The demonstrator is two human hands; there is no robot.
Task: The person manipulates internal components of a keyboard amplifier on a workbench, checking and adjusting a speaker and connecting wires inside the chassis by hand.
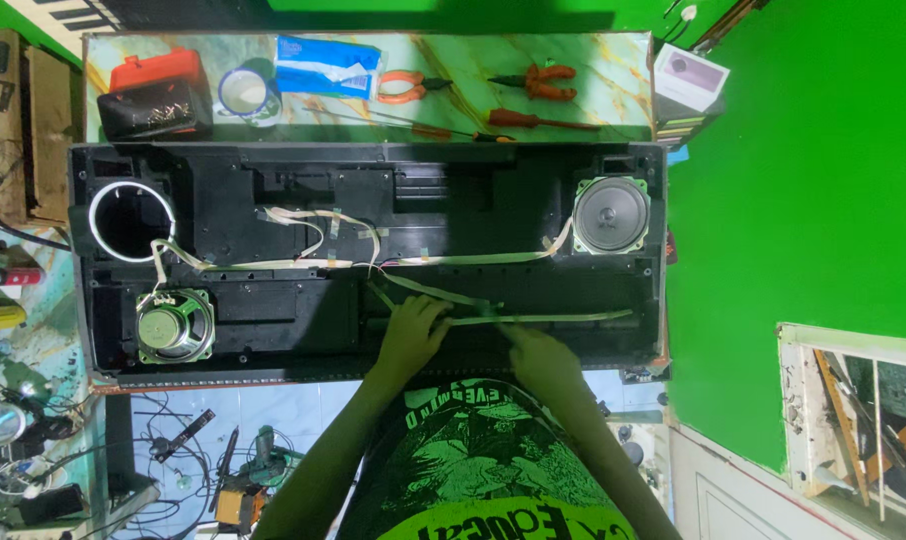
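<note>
Pliers on table behind open casing

From my feed, my left hand covers the spot where the flat ribbon cable meets the black keyboard casing, so I can't tell what its fingers grip. My right hand is blurred. The cluttered bench at lower left is cut off by the frame edge, its small parts too tiny to identify.

Two bare hands: left hand, right hand, no gloves, rings or watch visible. Forearms bare, no sleeves in view. Below the hands: black t-shirt with bright green graphic print and green lettering.
</note>
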